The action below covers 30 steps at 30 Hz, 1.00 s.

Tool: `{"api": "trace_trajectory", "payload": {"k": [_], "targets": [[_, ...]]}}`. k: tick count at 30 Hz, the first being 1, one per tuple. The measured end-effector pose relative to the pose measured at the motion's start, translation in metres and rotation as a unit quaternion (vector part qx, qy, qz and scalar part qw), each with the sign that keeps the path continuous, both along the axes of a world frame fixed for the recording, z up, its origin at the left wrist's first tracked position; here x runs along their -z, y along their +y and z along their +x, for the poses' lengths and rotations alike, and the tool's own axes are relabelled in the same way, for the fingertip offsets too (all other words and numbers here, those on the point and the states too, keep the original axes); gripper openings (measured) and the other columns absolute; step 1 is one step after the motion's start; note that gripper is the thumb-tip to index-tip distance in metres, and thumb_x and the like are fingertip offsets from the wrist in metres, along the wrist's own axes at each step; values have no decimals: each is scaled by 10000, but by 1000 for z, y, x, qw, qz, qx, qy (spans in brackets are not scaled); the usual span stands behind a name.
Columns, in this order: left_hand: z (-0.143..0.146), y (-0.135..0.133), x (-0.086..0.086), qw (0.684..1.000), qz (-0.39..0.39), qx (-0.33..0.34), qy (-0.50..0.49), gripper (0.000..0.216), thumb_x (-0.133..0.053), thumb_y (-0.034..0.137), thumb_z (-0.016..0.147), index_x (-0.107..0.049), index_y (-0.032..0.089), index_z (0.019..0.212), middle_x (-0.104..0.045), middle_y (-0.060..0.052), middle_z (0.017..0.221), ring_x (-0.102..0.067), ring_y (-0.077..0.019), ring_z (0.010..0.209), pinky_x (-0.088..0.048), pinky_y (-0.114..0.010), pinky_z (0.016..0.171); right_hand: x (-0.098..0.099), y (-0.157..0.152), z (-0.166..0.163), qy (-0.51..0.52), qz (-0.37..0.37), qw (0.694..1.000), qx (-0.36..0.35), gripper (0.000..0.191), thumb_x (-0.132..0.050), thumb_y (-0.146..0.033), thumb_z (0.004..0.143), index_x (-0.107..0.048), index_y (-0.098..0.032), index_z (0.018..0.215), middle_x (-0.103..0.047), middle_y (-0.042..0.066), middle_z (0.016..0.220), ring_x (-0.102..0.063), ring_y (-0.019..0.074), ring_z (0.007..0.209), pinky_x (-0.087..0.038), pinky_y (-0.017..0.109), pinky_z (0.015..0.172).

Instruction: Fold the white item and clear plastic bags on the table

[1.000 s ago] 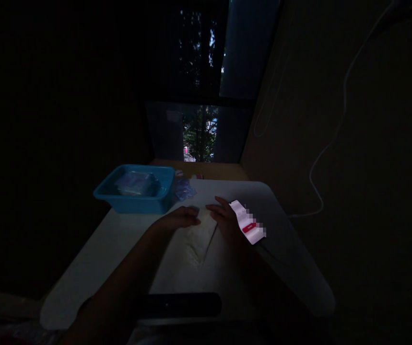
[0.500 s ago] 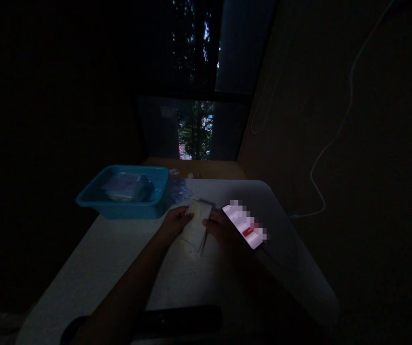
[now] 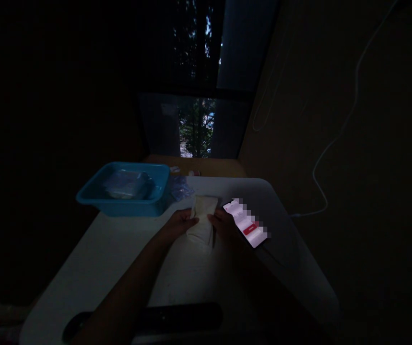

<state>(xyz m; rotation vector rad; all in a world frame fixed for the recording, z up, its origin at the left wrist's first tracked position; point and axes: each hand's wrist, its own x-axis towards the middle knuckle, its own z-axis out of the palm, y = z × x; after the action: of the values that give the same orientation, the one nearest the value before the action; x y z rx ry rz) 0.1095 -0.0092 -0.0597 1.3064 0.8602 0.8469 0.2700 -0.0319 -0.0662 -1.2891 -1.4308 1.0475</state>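
Observation:
A folded white cloth (image 3: 204,211), possibly a stack of thin layers, is held between my two hands above the middle of the white table (image 3: 119,258). My left hand (image 3: 180,224) grips its left edge, thumb on top and fingers partly hidden beneath. On the opposite edge my right hand (image 3: 222,224) is closed on it in the same way. Just right of that hand lies a phone (image 3: 243,223) with a lit screen. The scene is dark, so the cloth's exact material is hard to make out.
A blue plastic basin (image 3: 130,208) holding a clear-wrapped bundle (image 3: 126,184) stands at the back left. Beside it lies crumpled clear plastic (image 3: 181,188). A long dark object (image 3: 180,317) rests along the near edge. A white cable (image 3: 315,172) hangs at the right wall.
Both hands have shifted slightly right with the cloth. Its lower layers, fanned out before, now look more gathered, and its top looks wider.

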Motion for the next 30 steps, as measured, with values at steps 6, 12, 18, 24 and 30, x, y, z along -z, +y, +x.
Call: {"api": "trace_trajectory", "payload": {"k": [6,12,18,24,30], "targets": [[0,-3,0,998,-32,-20,-41,311,-670,379,577,-637,119,744,-618,-5,603,-555,-142,575,-421,-251,578,-3,-2,0,18,-30,996,-84,249,-522,-391,671,-544,-150,726,-460,-39,520,-432,95,483,-324,211,459],[-2,4,3,993,-52,-42,-97,310,-626,413,590,-634,110,655,-605,-31,565,-545,-141,537,-421,-256,571,-4,-2,3,18,-8,996,-86,270,-506,-375,689,-584,-139,794,-542,-4,636,-484,113,589,-357,214,522],[0,1,3,996,-40,-27,-72,335,-654,365,606,-654,101,812,-656,-49,669,-578,-161,606,-430,-281,633,-5,-4,1,33,-25,997,-73,285,-498,-380,695,-590,-146,828,-567,5,676,-493,118,608,-360,216,523],[-1,-1,3,998,-22,-33,-48,373,-630,417,633,-655,101,830,-656,-39,659,-566,-141,578,-416,-244,566,-6,-6,1,35,-19,996,-86,253,-515,-363,688,-576,-144,800,-507,-19,602,-445,101,564,-332,209,500],[-2,1,6,998,-16,-23,-47,405,-625,424,637,-641,106,888,-659,-38,680,-578,-151,597,-435,-263,606,-9,-6,2,39,-22,994,-96,260,-502,-364,699,-579,-145,817,-500,-21,596,-438,101,556,-337,215,510]]}}
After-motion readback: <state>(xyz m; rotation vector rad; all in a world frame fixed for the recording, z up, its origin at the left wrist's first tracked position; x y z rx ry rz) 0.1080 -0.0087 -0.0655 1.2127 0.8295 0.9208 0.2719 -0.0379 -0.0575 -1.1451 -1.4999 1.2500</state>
